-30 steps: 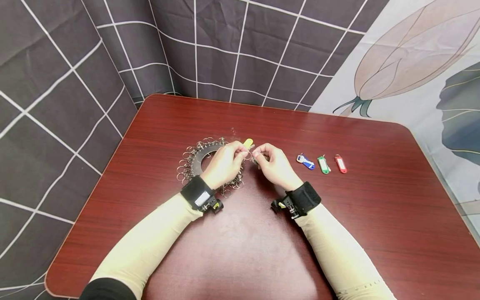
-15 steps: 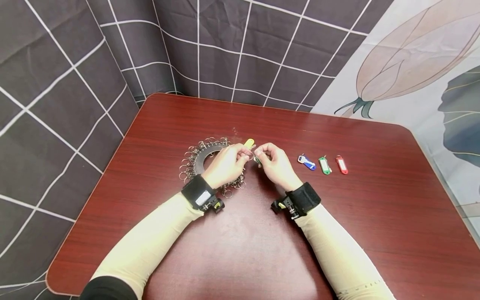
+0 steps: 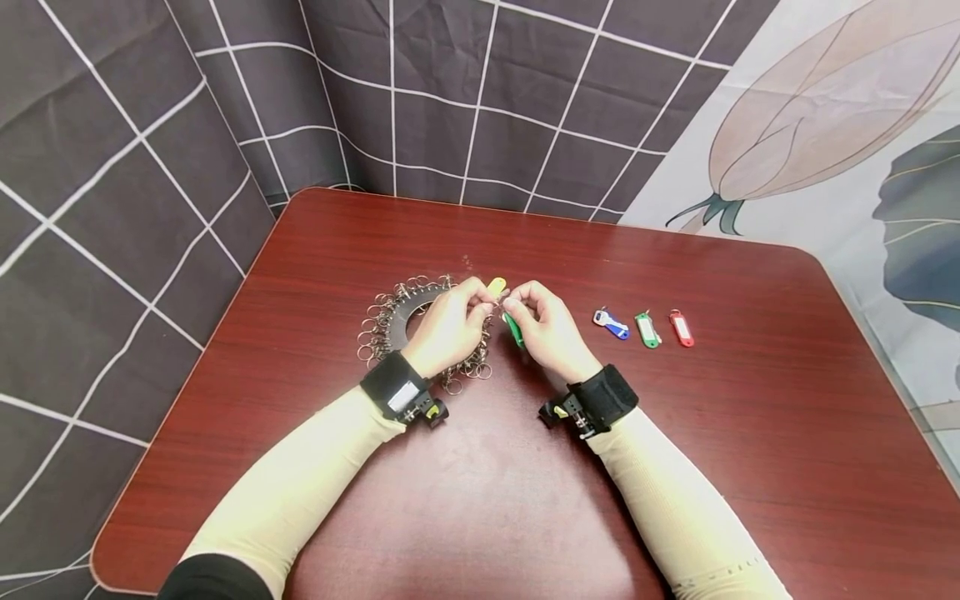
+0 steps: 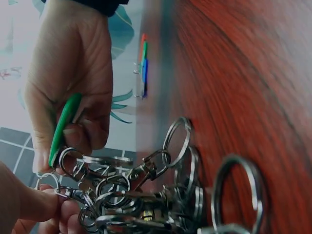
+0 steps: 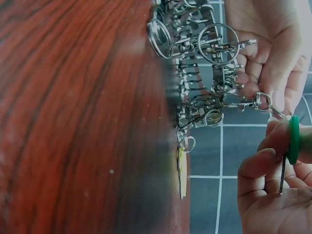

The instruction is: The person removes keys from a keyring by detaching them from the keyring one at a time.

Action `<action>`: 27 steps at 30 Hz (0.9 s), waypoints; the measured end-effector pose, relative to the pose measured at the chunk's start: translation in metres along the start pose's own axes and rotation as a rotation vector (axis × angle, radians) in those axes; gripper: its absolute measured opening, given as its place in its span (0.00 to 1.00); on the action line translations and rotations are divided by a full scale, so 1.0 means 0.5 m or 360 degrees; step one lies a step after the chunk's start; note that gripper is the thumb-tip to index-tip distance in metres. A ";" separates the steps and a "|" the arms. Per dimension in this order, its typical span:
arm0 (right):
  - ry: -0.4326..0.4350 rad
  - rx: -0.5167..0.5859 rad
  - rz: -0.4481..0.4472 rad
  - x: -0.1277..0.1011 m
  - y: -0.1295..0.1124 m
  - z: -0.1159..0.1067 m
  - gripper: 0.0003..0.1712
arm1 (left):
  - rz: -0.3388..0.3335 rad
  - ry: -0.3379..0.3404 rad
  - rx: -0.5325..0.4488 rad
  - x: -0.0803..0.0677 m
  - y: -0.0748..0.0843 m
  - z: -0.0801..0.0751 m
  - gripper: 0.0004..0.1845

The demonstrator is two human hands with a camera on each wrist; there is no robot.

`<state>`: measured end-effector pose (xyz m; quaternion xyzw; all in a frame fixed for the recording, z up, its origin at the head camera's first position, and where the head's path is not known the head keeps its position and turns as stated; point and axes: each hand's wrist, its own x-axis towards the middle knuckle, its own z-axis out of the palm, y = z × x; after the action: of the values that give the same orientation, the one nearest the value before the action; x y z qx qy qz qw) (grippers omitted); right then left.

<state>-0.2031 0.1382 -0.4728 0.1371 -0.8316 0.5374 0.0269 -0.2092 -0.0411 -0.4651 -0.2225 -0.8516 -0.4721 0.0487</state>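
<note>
My left hand (image 3: 450, 325) pinches a metal split ring (image 4: 48, 180) that hangs from a small clasp at the right side of a grey round key holder (image 3: 395, 325). Close against it, my right hand (image 3: 551, 329) pinches a green key tag (image 5: 294, 140) by its ring end. A thin key (image 5: 282, 175) hangs along the tag, partly hidden by the fingers. In the right wrist view, the tag's top meets the split ring at the fingertips. A yellow key tag (image 3: 497, 287) lies just beyond the left fingertips, beside the holder.
To the right on the red-brown table (image 3: 465, 500) lie a blue key tag (image 3: 617, 327) with a key, another green key tag (image 3: 647, 331) and a red key tag (image 3: 682, 328). Many clasps and rings fringe the holder. Grey checked cloth (image 3: 435, 125) hangs behind the table.
The green tag in my right hand has turned and now shows its full green side below the fingers, where it was mostly hidden. Both hands stay close together in nearly the same place.
</note>
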 end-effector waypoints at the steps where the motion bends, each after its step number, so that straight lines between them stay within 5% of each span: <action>1: 0.0002 -0.0008 -0.0015 0.000 0.001 -0.002 0.06 | 0.0007 -0.0005 -0.0025 0.000 0.002 0.000 0.02; 15: -0.0015 0.0020 0.0000 0.000 -0.001 -0.011 0.05 | 0.0176 -0.0004 0.0047 0.000 0.009 0.004 0.02; 27: -0.0010 0.0124 0.0085 0.001 0.004 -0.005 0.07 | -0.0005 -0.0075 -0.0097 0.000 -0.004 0.004 0.03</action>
<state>-0.2043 0.1413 -0.4734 0.1174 -0.8136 0.5695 0.0045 -0.2098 -0.0401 -0.4676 -0.2335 -0.8382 -0.4924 0.0210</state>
